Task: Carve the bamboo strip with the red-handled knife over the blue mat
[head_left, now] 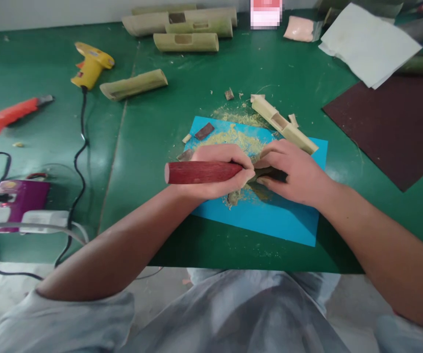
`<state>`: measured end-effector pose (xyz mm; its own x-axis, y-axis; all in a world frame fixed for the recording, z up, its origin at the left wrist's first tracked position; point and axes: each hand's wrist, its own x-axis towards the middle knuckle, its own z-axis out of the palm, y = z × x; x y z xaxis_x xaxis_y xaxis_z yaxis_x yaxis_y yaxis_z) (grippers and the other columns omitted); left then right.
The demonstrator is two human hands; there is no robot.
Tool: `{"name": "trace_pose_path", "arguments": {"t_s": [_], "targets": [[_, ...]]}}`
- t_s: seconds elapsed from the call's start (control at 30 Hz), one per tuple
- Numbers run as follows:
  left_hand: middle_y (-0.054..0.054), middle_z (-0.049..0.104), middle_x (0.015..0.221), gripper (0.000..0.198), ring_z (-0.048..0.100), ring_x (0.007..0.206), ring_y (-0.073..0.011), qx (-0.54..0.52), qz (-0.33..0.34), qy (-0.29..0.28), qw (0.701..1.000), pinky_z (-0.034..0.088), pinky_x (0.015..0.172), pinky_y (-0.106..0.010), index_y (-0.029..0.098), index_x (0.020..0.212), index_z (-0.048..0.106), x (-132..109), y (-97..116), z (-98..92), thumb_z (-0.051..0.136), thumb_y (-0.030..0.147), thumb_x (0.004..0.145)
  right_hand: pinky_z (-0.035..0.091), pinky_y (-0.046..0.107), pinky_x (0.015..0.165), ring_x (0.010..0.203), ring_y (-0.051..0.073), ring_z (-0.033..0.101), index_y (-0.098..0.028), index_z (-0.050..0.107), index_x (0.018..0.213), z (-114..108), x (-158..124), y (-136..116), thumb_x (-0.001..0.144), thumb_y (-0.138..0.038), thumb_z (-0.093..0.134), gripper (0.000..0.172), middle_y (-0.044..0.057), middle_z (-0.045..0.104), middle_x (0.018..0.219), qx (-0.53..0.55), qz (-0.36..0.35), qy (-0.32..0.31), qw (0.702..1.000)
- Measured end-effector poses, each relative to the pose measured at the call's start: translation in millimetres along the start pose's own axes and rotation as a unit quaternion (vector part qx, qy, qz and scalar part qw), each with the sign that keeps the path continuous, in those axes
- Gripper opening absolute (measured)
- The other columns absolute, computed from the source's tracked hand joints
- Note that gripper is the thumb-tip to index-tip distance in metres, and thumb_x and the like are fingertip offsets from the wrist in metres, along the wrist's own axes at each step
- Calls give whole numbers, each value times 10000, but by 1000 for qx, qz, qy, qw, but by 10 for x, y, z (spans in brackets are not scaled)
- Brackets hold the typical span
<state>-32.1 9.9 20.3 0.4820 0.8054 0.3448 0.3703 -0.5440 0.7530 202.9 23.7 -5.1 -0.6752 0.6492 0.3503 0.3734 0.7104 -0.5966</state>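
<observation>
My left hand (pixel 223 172) is wrapped around a tool with a dark red wooden handle (pixel 201 172) that lies level and points right. My right hand (pixel 292 171) is closed on a small dark piece (pixel 270 174) at the tool's working end; the tool's tip is hidden between my hands. Both hands rest over a blue sheet (pixel 270 215) strewn with yellowish sawdust (pixel 238 139). A cut bamboo piece with a slot (pixel 283 125) lies just beyond my right hand.
Several bamboo tubes (pixel 182 27) lie at the back, one nearer (pixel 134 84). At the left are a yellow glue gun (pixel 91 63), a red utility knife (pixel 12 113), a purple device (pixel 16 198) with cables. White paper (pixel 369 44) and dark sandpaper (pixel 398 127) lie at the right.
</observation>
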Motion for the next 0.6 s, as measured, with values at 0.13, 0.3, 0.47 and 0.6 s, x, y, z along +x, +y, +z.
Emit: {"name": "trace_pose_path", "arguments": {"t_s": [0.13,0.3,0.47,0.6], "targets": [[-7,742,773,86,692,706,-183,-22,4,-2,1000,564,700,-347,276,795,685,1,10,8,701,289,878,506,446,884,1001,258,630,-242,677,1024,4,7,0,924,-268,636,111,74,681,1043,4,1,-2,1000],[-7,655,713,130,637,670,-177,-49,45,-16,998,499,638,-346,263,748,622,50,-12,43,679,217,856,507,455,898,1013,262,636,-244,675,1030,5,3,10,921,-273,638,119,75,683,1036,7,1,3,1000],[10,547,571,243,517,507,-167,-30,100,35,994,396,510,-356,262,635,508,57,-48,98,690,246,794,502,450,897,1021,259,636,-242,672,1036,-3,-10,3,932,-285,639,117,73,685,1045,6,5,-2,1000],[11,634,619,186,580,537,-169,-37,54,52,997,468,534,-354,268,668,581,-2,-27,69,701,275,809,506,444,895,1027,257,634,-248,668,1042,-16,-5,-11,926,-282,648,122,69,686,1058,1,17,-12,1000]]}}
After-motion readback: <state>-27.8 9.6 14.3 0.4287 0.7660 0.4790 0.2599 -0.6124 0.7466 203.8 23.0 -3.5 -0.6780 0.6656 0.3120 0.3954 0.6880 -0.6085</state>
